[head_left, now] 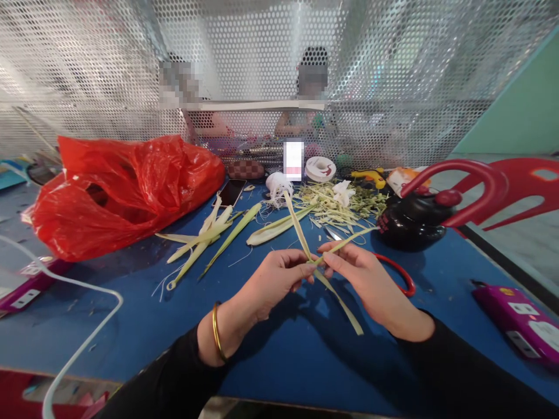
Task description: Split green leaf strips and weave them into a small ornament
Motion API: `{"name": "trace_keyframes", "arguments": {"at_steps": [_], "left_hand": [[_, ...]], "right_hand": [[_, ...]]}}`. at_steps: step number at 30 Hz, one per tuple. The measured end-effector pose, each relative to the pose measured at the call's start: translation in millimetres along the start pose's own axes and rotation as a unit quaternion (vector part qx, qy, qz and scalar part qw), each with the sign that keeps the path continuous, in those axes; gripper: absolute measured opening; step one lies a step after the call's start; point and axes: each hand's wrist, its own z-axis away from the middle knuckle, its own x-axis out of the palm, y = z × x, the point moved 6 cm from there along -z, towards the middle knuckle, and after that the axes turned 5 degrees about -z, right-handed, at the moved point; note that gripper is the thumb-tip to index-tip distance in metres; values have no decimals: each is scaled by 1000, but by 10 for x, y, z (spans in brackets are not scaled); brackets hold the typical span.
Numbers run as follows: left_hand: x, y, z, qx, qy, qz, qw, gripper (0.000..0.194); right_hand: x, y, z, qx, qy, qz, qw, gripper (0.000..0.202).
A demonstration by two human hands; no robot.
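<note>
Two pale green corn husk strips [298, 228] cross between my hands above the blue table [279, 361]. My left hand [282, 270], with a gold bangle at the wrist, pinches them where they meet. My right hand [356, 267] pinches the strip that runs up to the right, close to the crossing. One strip end hangs down toward the table's front. Partly under my right hand lies a pair of scissors with a red handle [404, 276]. Beyond my hands are more husk leaves [201, 238], a broad husk piece [277, 226] and a ball of white thread [279, 187].
A red plastic bag [131, 192] fills the left. At the right stand a black kettle [410, 221] with a red handle and a purple box [519, 323]. A heap of husk scraps [336, 203], a ribbon spool [320, 169] and a phone [231, 193] lie farther back. A white cable [94, 331] crosses the left.
</note>
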Motion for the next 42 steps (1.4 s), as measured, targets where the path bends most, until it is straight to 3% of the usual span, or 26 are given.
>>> {"name": "trace_keyframes", "arguments": {"at_steps": [3, 9, 14, 18, 22, 24, 27, 30, 32, 36, 42], "left_hand": [[15, -28, 1, -17, -19, -18, 1000, 33], [-15, -20, 7, 18, 37, -121, 992, 28], [35, -40, 6, 17, -3, -119, 993, 20], [63, -52, 5, 12, -36, -111, 993, 20], [32, -67, 4, -8, 3, -114, 993, 23], [18, -78, 2, -15, 25, -123, 992, 25], [31, -94, -9, -5, 25, -142, 990, 28], [61, -114, -14, 19, 5, -163, 986, 29], [70, -120, -10, 34, 4, -188, 982, 30], [97, -77, 13, 68, 11, -251, 965, 27], [146, -32, 32, 96, 0, -270, 958, 28]], "right_hand": [[-16, 19, -1, 4, 20, -7, 1000, 26], [-16, 67, 31, -8, 36, 14, 999, 30], [3, 149, 39, -3, 43, -2, 999, 27], [9, 172, 20, 8, 34, -17, 999, 28], [-10, 104, 19, 20, -5, 66, 998, 40], [-72, -30, 49, -38, 28, 159, 986, 47], [-113, -282, 152, -189, 102, 283, 935, 39], [-39, -348, 214, -275, 98, 351, 890, 16], [10, -308, 208, -287, 77, 378, 877, 14], [73, -201, 159, -262, 23, 361, 895, 5], [85, -224, 163, -250, 14, 295, 922, 18]]}}
